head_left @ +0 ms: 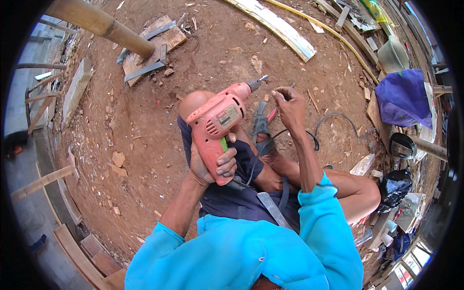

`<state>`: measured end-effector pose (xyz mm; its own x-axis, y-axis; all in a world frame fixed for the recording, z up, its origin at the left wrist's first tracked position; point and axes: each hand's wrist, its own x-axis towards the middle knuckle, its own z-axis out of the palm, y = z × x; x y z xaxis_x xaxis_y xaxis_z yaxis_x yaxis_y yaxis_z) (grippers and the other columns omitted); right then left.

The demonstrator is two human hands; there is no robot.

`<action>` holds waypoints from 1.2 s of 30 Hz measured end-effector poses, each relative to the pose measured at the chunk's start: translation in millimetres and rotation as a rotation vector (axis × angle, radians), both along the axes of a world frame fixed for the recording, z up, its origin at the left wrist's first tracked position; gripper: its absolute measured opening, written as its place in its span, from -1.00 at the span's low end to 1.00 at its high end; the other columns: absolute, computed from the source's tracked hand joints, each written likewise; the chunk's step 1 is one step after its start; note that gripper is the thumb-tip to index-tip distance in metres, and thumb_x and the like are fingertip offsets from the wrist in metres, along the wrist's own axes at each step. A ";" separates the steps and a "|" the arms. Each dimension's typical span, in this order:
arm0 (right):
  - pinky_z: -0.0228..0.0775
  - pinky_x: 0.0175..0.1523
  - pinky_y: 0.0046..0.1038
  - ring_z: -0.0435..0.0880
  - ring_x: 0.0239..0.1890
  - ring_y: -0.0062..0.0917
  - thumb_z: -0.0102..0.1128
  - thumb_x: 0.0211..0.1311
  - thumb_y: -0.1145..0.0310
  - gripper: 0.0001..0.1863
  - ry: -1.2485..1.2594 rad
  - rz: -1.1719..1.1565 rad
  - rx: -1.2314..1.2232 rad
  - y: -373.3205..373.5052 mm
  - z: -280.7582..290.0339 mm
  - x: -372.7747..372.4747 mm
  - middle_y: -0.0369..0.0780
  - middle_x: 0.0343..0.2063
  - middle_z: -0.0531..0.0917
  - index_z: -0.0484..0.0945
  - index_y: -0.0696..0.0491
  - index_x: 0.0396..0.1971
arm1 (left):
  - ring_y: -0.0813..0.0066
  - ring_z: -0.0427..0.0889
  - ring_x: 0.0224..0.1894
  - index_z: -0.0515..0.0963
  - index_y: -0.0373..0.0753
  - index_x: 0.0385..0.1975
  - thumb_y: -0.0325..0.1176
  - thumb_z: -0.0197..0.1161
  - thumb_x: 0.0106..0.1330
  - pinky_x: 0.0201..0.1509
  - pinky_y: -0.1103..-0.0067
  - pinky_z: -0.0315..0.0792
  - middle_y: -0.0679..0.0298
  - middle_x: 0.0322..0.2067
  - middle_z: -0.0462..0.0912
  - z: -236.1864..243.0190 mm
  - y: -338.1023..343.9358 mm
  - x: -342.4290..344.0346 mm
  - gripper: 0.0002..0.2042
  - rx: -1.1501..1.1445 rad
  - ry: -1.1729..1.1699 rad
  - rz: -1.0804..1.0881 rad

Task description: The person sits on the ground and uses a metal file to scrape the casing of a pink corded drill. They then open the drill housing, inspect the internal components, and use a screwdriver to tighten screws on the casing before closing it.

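A pinkish-red power drill with a green trigger is gripped by its handle in my left hand. The drill points up and to the right above my bent knee, and a short metal bit shows at its dark chuck. To the right of that tip is my right hand, thumb and forefinger pinched together; a small dark piece pokes out there, too small to name. From the handle a black cord loops to the right across the ground. Across my lap lies a flat metal strip.
A bamboo pole stands on a wooden board with metal pieces. Beyond lie a long whitish plank and a yellow pole. Rightward are a pale bucket, purple cloth and black plastic bag. A sandal covers my foot.
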<state>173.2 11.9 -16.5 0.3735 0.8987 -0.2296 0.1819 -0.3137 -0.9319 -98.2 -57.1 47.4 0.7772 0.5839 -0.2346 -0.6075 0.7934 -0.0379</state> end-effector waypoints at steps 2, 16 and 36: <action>0.50 -0.22 -0.54 0.63 -0.34 -0.66 0.38 0.33 0.47 -0.87 0.079 0.109 0.162 -18.7 46.7 -18.8 -0.29 -0.36 0.74 0.74 0.16 -0.18 | 0.47 0.37 -0.69 0.36 -0.22 0.14 0.62 -0.23 0.33 -0.44 0.44 0.36 0.35 -0.58 0.38 -2.1 -1.1 -1.0 -0.10 0.002 0.012 0.002; 0.57 -0.21 -0.36 0.76 -0.33 -0.38 0.36 0.20 0.52 -0.86 -0.298 0.122 0.316 -30.0 77.7 -26.1 -0.16 -0.36 0.76 0.72 0.15 -0.23 | 0.39 0.42 -0.64 0.33 -0.24 0.16 0.51 -0.13 0.38 -0.42 0.37 0.39 0.28 -0.53 0.38 -9.5 -9.0 -6.0 -0.18 -0.001 -0.038 0.038; 0.61 -0.19 -0.38 0.76 -0.24 -0.32 0.37 0.29 0.53 -0.84 0.041 0.506 0.567 -62.3 111.1 -88.9 -0.11 -0.25 0.71 0.66 0.15 -0.15 | 0.33 0.53 -0.63 0.35 -0.21 0.27 0.62 -0.27 0.32 -0.45 0.34 0.42 0.07 -0.22 0.57 -6.3 -8.2 -7.8 -0.06 -0.076 -0.071 0.023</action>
